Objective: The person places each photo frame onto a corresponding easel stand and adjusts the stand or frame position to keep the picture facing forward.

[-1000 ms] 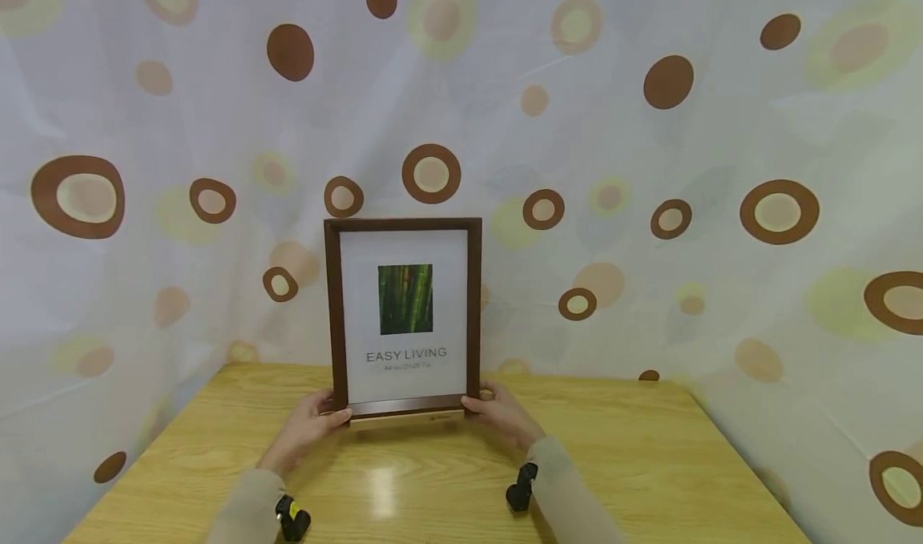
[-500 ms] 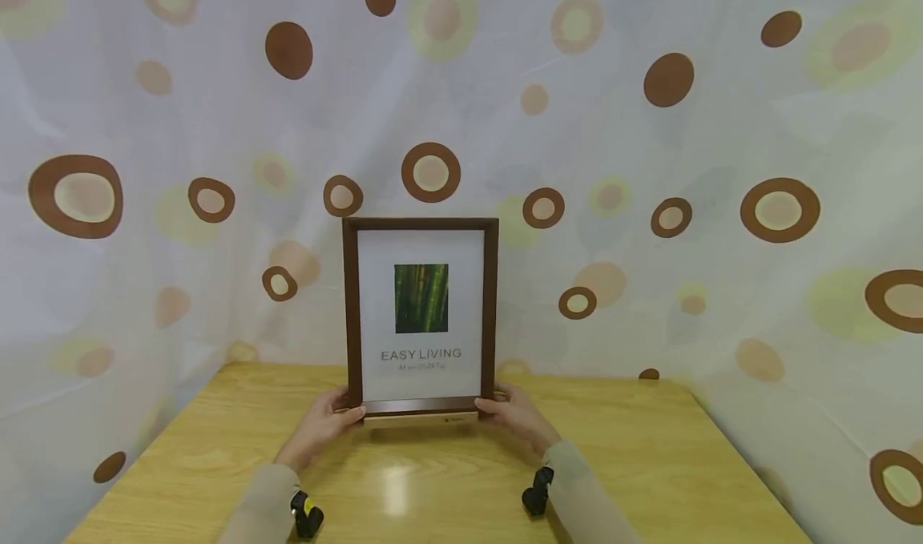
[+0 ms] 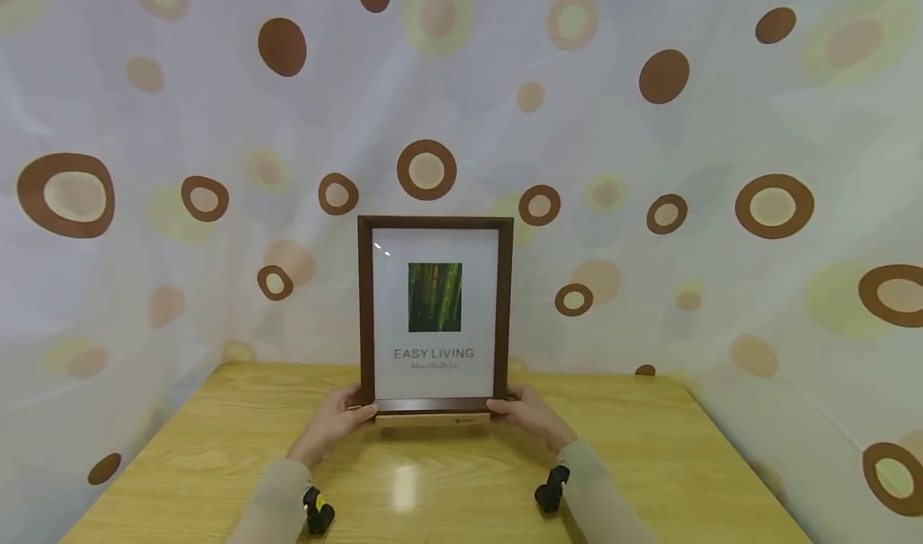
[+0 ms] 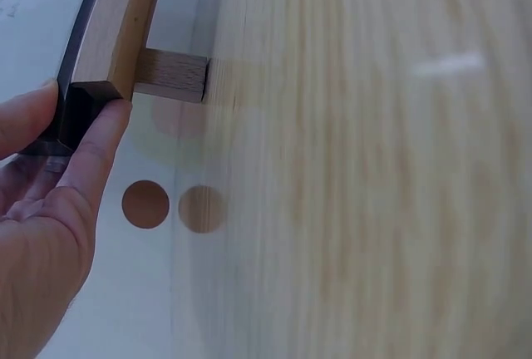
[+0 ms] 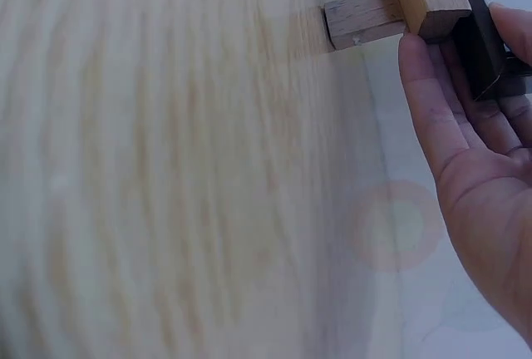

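A dark brown picture frame (image 3: 367, 312) stands upright in the head view, holding a white sheet with a bamboo picture (image 3: 435, 297) and the words EASY LIVING. Beneath its lower edge shows a light wooden stand (image 3: 433, 420), whose short wooden foot (image 4: 173, 75) points down at the table in the left wrist view. Whether the feet touch the tabletop, I cannot tell. My left hand (image 3: 333, 424) grips the lower left corner, thumb in front and fingers behind and below. At the lower right corner my right hand (image 3: 535, 417) holds the frame likewise. The frame's back is hidden.
The wooden table (image 3: 649, 448) extends to both sides of the frame and in front of it. Behind and beside it hangs a white curtain (image 3: 620, 151) with brown and pale round patterns. Small black devices (image 3: 317, 512) are worn on both wrists.
The frame and its stand have shifted to the right across the table, both hands moving along with them. Each hand keeps its grip on its lower corner.
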The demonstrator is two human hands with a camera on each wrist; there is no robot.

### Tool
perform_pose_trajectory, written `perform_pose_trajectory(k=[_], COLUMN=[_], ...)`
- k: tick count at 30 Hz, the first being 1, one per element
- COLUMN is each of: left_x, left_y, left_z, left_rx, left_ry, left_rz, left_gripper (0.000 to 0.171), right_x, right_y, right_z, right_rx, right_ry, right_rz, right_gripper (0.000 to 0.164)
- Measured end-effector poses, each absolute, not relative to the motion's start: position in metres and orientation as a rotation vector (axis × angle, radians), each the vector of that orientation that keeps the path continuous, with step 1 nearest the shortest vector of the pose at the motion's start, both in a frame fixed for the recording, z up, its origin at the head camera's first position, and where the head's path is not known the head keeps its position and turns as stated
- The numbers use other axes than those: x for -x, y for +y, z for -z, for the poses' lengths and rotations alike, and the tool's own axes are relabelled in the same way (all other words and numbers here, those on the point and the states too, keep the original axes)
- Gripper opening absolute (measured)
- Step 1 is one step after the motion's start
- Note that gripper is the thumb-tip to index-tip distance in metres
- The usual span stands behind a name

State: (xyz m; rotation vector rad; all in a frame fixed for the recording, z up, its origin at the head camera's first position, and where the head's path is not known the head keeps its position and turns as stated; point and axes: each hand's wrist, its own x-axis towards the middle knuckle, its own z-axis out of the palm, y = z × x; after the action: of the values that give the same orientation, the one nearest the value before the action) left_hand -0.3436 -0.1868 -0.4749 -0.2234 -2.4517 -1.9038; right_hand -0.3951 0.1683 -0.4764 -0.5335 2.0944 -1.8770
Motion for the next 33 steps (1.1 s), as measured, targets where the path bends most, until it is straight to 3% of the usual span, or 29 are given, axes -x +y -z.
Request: perform_pose_trajectory(k=[8,16,22,33], left_x=[0.344,0.347,0.352,0.354], left_y=[-0.175,-0.166,-0.160,-0.153], left_z=[0.475,0.476,0.477,0.476], left_rx=[0.354,0.279,0.404,0.429], left_ry=[-2.399,-2.413,-2.363,-2.346], left_rz=[2.028,1.963,2.064,2.100], left_gripper=[0.061,0.065,0.051,0.051], right_x=[0.389,0.384,0.382,0.382], right_y=[0.183,0.191,0.200,0.206], right_z=[0.474,0.468,0.468,0.469], right_rx=[0.453,0.433,0.430,0.465], right_ry=[2.143,2.220,2.240,2.182], right_rz=[1.864,1.815,1.795,1.855], right_gripper=[0.051,0.055,0.058,0.057])
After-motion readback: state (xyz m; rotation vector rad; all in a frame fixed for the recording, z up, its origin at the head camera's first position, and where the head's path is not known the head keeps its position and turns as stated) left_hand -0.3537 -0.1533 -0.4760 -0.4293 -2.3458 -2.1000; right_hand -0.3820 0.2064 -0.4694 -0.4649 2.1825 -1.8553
